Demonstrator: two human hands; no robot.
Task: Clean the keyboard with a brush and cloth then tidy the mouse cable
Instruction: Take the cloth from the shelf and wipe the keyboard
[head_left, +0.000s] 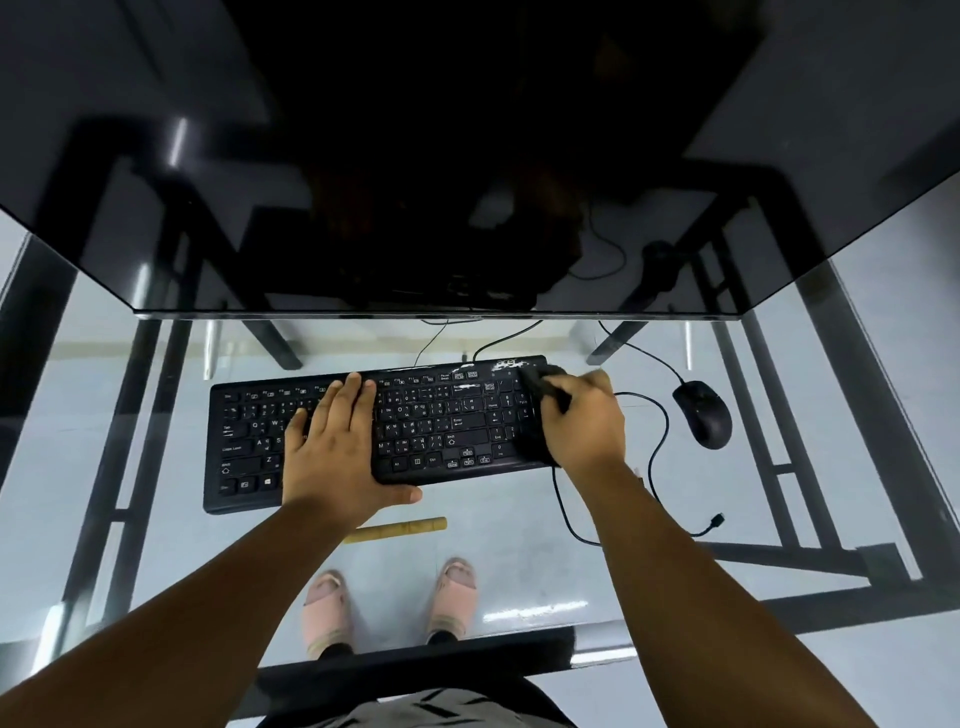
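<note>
One keyboard (415, 431) lengthwise left-right (slightly tilted)

A glass surface (156, 545) on a black metal frame (810, 551) fills the view, with a pale tiled floor (519, 519) visible through it. A large dark monitor (415, 156) stands at the far side, its glossy screen mirroring the frame and cables. Below the glass a person's feet in pink open-toed slippers (327, 605) stand on the floor, and a patterned grey garment (415, 712) shows at the bottom edge.
</note>
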